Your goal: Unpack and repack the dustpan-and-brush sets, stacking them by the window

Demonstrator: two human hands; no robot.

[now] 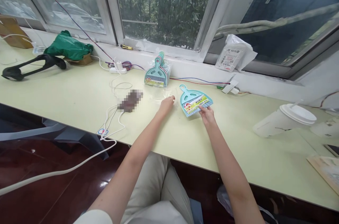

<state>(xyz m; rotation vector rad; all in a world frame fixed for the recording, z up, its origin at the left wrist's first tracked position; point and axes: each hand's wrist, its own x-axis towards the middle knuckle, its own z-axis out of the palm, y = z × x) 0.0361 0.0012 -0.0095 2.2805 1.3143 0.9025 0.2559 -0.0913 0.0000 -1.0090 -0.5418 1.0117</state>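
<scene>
A light-blue dustpan and brush set [195, 101] with a printed label is gripped at its lower right edge by my right hand [208, 114]. My left hand [167, 106] is closed at the edge of a clear plastic bag [159, 94] lying on the table; its fingertips appear pinched on the film. Behind the bag, a stack of similar dustpan sets [156, 72] in clear wrapping leans upright near the window ledge.
On the pale table [66, 93] are white cables [107, 121], a power strip [118, 70] and a black frame [31, 68]. A green bag [67, 46] lies far left. A white lidded cup [283, 120] stands at the right. A white package [233, 53] leans by the window.
</scene>
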